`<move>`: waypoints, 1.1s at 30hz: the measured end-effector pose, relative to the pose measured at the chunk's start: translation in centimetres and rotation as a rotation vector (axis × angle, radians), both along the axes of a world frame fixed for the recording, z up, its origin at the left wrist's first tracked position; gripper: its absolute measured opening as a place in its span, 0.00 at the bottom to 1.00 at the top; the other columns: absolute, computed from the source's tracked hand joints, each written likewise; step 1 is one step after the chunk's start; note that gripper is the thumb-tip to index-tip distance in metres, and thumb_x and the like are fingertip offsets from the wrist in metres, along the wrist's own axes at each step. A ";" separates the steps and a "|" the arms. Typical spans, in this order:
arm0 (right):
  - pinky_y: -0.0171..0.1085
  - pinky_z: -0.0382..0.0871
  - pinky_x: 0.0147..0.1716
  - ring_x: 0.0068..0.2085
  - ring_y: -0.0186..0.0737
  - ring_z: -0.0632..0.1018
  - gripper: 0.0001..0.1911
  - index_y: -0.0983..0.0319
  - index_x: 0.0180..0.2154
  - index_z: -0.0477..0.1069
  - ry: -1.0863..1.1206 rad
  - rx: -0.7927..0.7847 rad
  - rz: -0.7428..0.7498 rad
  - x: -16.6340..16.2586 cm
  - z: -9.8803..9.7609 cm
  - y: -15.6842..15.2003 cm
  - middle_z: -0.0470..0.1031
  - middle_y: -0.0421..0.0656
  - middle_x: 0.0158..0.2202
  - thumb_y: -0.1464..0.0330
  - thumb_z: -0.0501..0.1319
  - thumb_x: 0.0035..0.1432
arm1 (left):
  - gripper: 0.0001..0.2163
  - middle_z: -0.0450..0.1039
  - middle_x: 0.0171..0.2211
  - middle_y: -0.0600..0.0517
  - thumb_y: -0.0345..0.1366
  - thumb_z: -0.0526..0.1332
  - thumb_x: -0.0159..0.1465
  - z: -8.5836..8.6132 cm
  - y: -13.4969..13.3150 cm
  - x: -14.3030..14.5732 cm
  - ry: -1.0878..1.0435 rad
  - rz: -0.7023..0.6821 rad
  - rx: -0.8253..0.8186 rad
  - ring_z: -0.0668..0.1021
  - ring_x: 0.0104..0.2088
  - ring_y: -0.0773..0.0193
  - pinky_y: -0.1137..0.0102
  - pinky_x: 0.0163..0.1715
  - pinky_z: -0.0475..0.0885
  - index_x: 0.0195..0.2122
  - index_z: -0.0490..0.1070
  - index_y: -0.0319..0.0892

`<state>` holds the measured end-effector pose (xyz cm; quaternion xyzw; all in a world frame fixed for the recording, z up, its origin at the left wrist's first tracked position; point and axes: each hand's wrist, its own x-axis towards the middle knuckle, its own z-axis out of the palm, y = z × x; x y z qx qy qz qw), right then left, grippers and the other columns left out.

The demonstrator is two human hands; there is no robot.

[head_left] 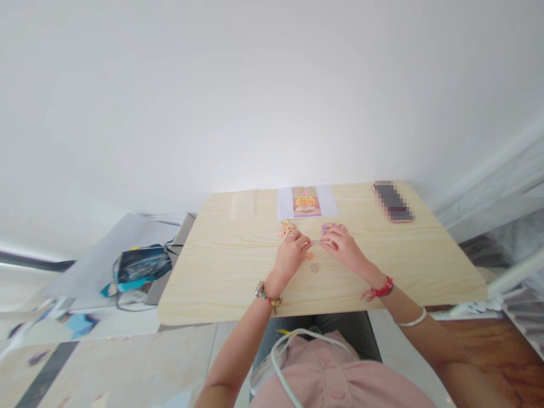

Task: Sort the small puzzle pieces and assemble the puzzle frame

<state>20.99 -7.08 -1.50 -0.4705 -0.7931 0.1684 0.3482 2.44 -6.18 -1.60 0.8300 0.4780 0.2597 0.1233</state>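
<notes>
My left hand (290, 254) is closed in a pinch above the middle of the table. Facing it, my right hand (346, 249) is pinched as well. A small pale jigsaw puzzle piece (315, 242) shows between the fingertips of both hands, mostly covered by them. Just beyond the left hand lies a little pile of orange and pink puzzle pieces (286, 228). Purple and pink puzzle pieces (326, 227) are heaped by the right fingers, partly hidden. On the near side, an orange piece (310, 256) and a greyish piece (314, 267) lie on the wood.
A white sheet with a pumpkin picture (306, 202) lies at the table's (212, 283) back edge. To its left is a pale translucent sheet (242, 205). A phone (393, 203) rests at the back right. Left of the table, a dark and teal bag (142, 265) sits lower.
</notes>
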 end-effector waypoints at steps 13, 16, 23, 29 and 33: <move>0.38 0.67 0.37 0.37 0.38 0.71 0.08 0.60 0.30 0.69 -0.014 0.020 -0.023 2.4 -1.2 -0.2 0.69 0.43 0.33 0.67 0.53 0.57 | 0.05 0.68 0.33 0.50 0.33 0.56 0.60 0.3 0.6 2.3 0.030 -0.083 -0.062 0.72 0.34 0.67 0.72 0.35 0.68 0.32 0.71 0.40; 0.38 0.67 0.38 0.37 0.38 0.72 0.08 0.60 0.30 0.69 -0.027 0.021 -0.036 2.9 -1.2 -0.3 0.69 0.44 0.34 0.67 0.53 0.57 | 0.05 0.68 0.34 0.50 0.33 0.56 0.60 0.4 0.7 2.9 0.073 -0.084 -0.076 0.72 0.34 0.67 0.72 0.35 0.68 0.32 0.71 0.41; 0.38 0.66 0.39 0.37 0.39 0.72 0.09 0.61 0.31 0.70 -0.135 -0.028 -0.127 4.8 -1.9 -0.1 0.69 0.44 0.33 0.68 0.52 0.57 | 0.08 0.67 0.36 0.47 0.32 0.51 0.62 0.5 2.1 6.0 0.278 -0.115 -0.128 0.72 0.37 0.62 0.71 0.33 0.69 0.36 0.70 0.40; 0.35 0.64 0.35 0.34 0.37 0.71 0.10 0.62 0.31 0.70 -0.274 -0.055 -0.193 6.1 -3.0 0.2 0.68 0.44 0.31 0.68 0.52 0.58 | 0.09 0.67 0.39 0.45 0.31 0.50 0.63 0.1 2.6 8.0 0.361 -0.102 -0.140 0.71 0.40 0.60 0.70 0.33 0.69 0.41 0.67 0.40; 0.35 0.64 0.35 0.34 0.37 0.71 0.09 0.62 0.31 0.70 -0.304 -0.068 -0.208 6.5 -3.3 0.3 0.67 0.43 0.32 0.69 0.52 0.58 | 0.07 0.66 0.40 0.46 0.34 0.54 0.61 0.4 2.4 6.6 0.345 -0.052 -0.157 0.71 0.40 0.61 0.71 0.34 0.69 0.39 0.67 0.41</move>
